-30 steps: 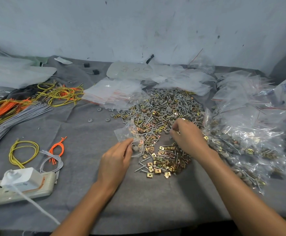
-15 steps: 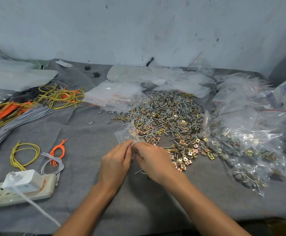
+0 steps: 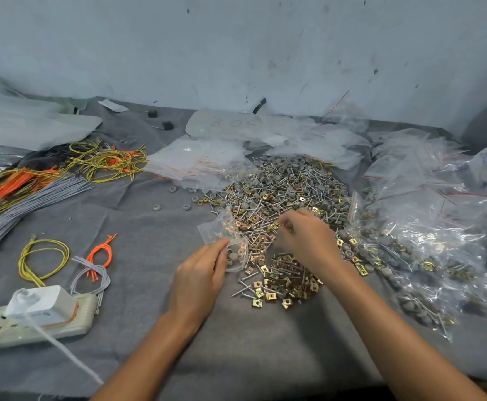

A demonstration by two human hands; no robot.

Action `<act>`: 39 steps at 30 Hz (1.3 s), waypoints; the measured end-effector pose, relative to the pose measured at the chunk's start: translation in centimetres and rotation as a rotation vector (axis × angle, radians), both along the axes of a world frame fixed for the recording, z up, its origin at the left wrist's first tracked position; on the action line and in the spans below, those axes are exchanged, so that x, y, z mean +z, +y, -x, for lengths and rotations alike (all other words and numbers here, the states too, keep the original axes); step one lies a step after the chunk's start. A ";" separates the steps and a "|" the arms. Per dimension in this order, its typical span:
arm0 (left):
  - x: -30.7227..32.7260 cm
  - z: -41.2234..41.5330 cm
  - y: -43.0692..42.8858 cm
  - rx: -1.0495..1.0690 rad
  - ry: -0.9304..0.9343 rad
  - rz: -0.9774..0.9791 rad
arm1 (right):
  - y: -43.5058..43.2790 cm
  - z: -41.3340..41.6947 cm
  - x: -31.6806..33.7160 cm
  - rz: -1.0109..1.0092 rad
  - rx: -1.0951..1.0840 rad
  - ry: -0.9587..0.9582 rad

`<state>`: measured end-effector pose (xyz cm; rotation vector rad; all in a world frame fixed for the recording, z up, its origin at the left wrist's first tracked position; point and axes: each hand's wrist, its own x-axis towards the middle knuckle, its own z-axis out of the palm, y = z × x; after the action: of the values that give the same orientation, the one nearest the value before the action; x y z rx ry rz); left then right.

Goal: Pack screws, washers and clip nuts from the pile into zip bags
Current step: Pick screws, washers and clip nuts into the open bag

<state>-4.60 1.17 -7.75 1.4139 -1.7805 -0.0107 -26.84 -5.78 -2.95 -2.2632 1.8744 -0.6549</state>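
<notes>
Far left of the pile (image 3: 288, 192) of screws, washers and clip nuts, a power strip (image 3: 34, 322) lies on the grey counter (image 3: 149, 285), its end cut off by the frame. Just left of the pile's near edge, the left hand (image 3: 199, 273) pinches a clear zip bag (image 3: 225, 235) between thumb and fingers; some washers and nuts show inside. Over the pile's near part, the right hand (image 3: 306, 241) bunches its fingers together; what they hold is too small to tell. Right of the pile, filled bags (image 3: 410, 241) blur under glare.
</notes>
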 end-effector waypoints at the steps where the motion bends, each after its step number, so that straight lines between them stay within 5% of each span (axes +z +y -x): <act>1: 0.0 0.0 0.0 -0.002 -0.002 0.004 | -0.8 0.5 -0.1 -0.030 -0.023 0.073; 6: -0.1 -0.1 -0.1 -0.005 -0.012 0.025 | -2.9 0.8 -0.7 -0.083 -0.022 0.303; 13: 0.0 0.0 0.0 -0.010 -0.009 0.021 | -3.5 0.9 -1.1 -0.008 0.020 0.385; 22: 0.0 0.0 -0.1 -0.014 -0.014 0.022 | -3.2 1.9 -1.6 -0.034 0.082 0.303; 31: 0.0 0.0 0.0 -0.025 0.000 0.028 | -4.0 2.4 -0.3 -0.153 0.116 0.438; 39: -0.5 -0.2 -0.3 -0.017 0.004 0.057 | -2.6 2.6 -0.1 -0.064 0.145 0.233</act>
<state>-4.43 0.85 -8.28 1.3569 -1.7764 0.0282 -29.40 -8.38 -3.00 -2.4956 1.7710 -0.3179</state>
